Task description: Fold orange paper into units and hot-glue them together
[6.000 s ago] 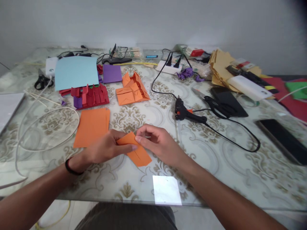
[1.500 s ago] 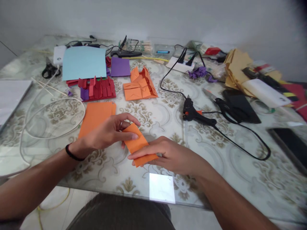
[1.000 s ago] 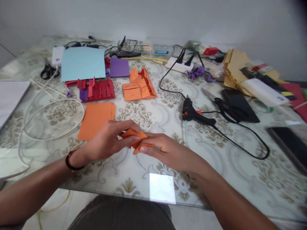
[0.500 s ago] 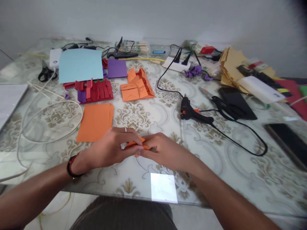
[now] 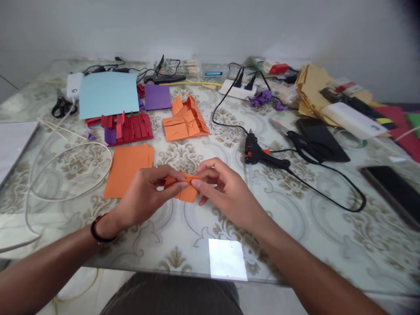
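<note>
Over the floral-patterned desk, the left hand and right hand pinch a folded orange paper piece, with flat orange paper sheets at its ten o'clock and, farther, creased orange paper modules at twelve.

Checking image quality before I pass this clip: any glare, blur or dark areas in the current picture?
Head view: glaring white square, perhaps a reflection, near the front of the table; head view: dark upper right corner; head view: far red pack soft, orange paper in the left hand and right hand clearer.
</note>
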`<state>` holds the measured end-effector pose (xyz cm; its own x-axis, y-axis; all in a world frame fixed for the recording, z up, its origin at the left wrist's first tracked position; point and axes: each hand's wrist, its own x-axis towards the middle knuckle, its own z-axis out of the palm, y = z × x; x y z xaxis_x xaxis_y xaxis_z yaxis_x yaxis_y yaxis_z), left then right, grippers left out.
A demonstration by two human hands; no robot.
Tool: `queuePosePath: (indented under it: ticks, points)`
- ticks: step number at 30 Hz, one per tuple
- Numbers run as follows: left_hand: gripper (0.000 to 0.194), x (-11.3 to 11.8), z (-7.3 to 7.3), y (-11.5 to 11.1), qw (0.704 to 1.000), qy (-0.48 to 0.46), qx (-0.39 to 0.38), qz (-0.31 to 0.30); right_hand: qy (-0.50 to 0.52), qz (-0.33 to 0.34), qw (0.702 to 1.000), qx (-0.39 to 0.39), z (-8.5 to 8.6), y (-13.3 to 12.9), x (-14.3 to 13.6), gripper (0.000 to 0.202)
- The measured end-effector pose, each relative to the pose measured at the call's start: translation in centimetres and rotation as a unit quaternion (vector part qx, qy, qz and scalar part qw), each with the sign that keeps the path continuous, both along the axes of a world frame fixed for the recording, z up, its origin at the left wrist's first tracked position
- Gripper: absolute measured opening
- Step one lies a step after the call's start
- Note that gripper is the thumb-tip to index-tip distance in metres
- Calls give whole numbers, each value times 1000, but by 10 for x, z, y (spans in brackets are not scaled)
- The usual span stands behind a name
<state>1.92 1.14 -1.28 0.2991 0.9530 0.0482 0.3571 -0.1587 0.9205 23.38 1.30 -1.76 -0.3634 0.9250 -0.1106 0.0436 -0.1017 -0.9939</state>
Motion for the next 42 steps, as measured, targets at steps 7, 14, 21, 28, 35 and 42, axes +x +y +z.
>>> queuePosePath:
  ticks: [7,14,21,28,35,42]
  points:
    - [30,2,-3,-2,997,-75,-15,27,-12,16,999,-32,1,1,-5,32]
    - [13,2,1,-1,998,-50,-25,6,-53,2,999,-12,4,-2,-4,28]
    - [13,4,1,-1,995,-88,-41,31,-41,-7,999,-20,5,-2,-5,29]
    - [16,5,0,0,991,-107,-60,44,-46,-13,999,-10,2,-4,-5,27]
    - [19,0,0,2,997,-35,-69,-6,-65,-10,998,13,0,-6,-2,24]
    - [26,-1,2,1,998,-12,-61,-25,-74,-10,997,25,2,-5,-3,24]
